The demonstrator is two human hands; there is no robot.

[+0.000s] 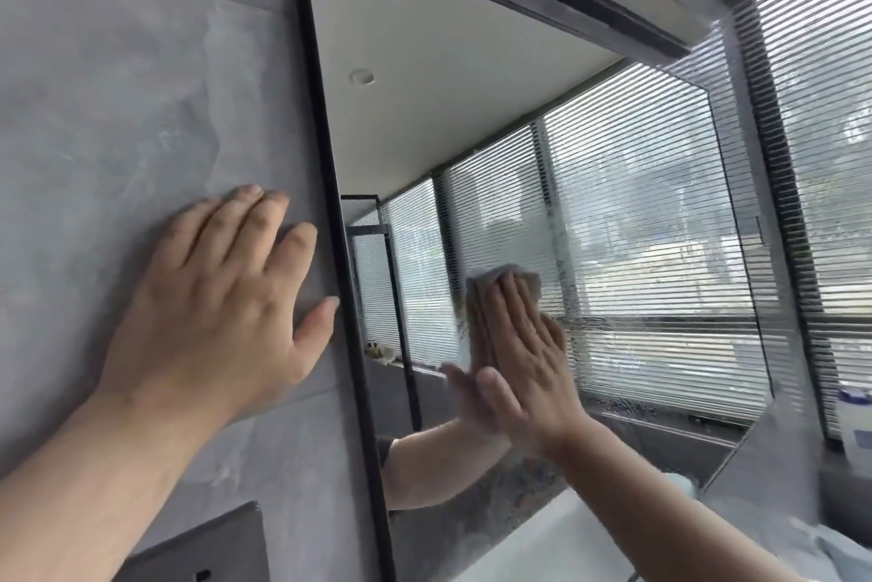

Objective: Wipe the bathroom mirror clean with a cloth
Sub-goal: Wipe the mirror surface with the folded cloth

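Observation:
A large black-framed mirror (pixel 472 109) hangs on a grey wall and reflects window blinds and a white ceiling. My right hand (pixel 524 355) lies flat against the glass with straight fingers and presses a small grey cloth (pixel 531 279), which peeks out above the fingertips. Wet streaks and droplets show on the glass to the right of the cloth. My left hand (pixel 222 298) rests open on the grey wall just left of the mirror's frame, its thumb near the frame.
Real window blinds (pixel 821 133) fill the right side. A white container (pixel 856 426) stands on the sill at the far right. A dark wall socket plate (pixel 203 548) sits at the lower left. A white basin edge (pixel 552 539) lies below the mirror.

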